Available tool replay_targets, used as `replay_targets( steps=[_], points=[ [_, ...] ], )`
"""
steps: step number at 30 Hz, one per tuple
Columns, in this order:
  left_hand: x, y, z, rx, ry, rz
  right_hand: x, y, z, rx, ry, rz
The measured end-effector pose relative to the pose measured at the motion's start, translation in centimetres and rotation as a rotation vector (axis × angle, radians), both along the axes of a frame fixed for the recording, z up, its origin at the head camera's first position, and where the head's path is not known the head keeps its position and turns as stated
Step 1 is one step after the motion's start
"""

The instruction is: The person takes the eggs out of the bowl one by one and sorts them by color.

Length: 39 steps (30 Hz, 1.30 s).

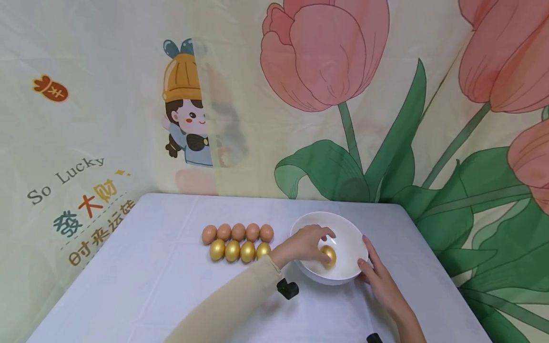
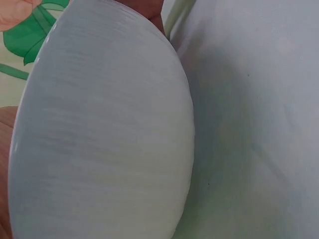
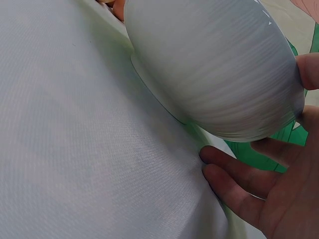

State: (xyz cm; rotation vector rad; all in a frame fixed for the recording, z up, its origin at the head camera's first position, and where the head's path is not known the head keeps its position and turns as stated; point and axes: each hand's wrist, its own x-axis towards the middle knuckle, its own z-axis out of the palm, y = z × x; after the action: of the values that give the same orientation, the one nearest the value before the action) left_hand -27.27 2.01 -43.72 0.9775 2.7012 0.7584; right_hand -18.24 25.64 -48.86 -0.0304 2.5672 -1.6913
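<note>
A white bowl (image 1: 349, 238) stands on the table with one golden egg (image 1: 330, 252) inside it. My left hand (image 1: 303, 242) reaches over the bowl's near left rim, fingers spread apart, its thumb overlapping the egg in the head view. In the left wrist view the outer wall of the bowl (image 2: 109, 124) fills much of the picture and hides most of that hand. At the right side, my right hand (image 1: 379, 276) holds the bowl by its rim. The right wrist view shows the thumb at the rim and fingers (image 3: 239, 172) below the bowl's side.
Left of the bowl lie two rows: several brown eggs (image 1: 238, 232) behind and several golden eggs (image 1: 232, 251) in front, the rightmost partly behind the left wrist. A white cloth covers the table (image 1: 141, 267). A printed backdrop (image 1: 240, 71) hangs along its far edge.
</note>
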Motion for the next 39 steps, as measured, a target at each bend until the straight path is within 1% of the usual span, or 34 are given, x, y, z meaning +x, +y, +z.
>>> replay_targets(
  steps=[5, 9, 14, 21, 26, 30, 35, 39],
  points=[
    [0.1, 1.0, -0.2, -0.008, 0.005, -0.027, 0.1, 0.1, -0.1, 0.000, 0.017, 0.009],
    [0.1, 1.7, -0.6, -0.007, -0.010, -0.032, 0.1, 0.3, -0.2, -0.001, 0.033, 0.018],
    [-0.1, 2.5, -1.3, 0.002, 0.010, -0.042, 0.1, 0.4, -0.2, 0.004, 0.024, 0.015],
    [-0.1, 3.1, -1.8, 0.031, -0.015, -0.023, 0.0, 0.2, -0.2, 0.010, 0.000, 0.012],
    [0.0, 3.1, -1.8, 0.047, -0.036, -0.001, -0.1, 0.0, -0.1, 0.012, -0.002, 0.003],
    [0.0, 3.0, -1.6, 0.058, -0.012, -0.004, -0.1, 0.1, -0.1, 0.006, -0.013, 0.001],
    [-0.1, 2.5, -1.0, 0.133, 0.010, 0.013, -0.2, 0.2, -0.1, -0.008, -0.017, 0.012],
    [-0.2, 1.6, -0.2, 0.193, 0.020, 0.016, -0.2, 0.2, -0.1, -0.010, -0.013, 0.013]
  ],
)
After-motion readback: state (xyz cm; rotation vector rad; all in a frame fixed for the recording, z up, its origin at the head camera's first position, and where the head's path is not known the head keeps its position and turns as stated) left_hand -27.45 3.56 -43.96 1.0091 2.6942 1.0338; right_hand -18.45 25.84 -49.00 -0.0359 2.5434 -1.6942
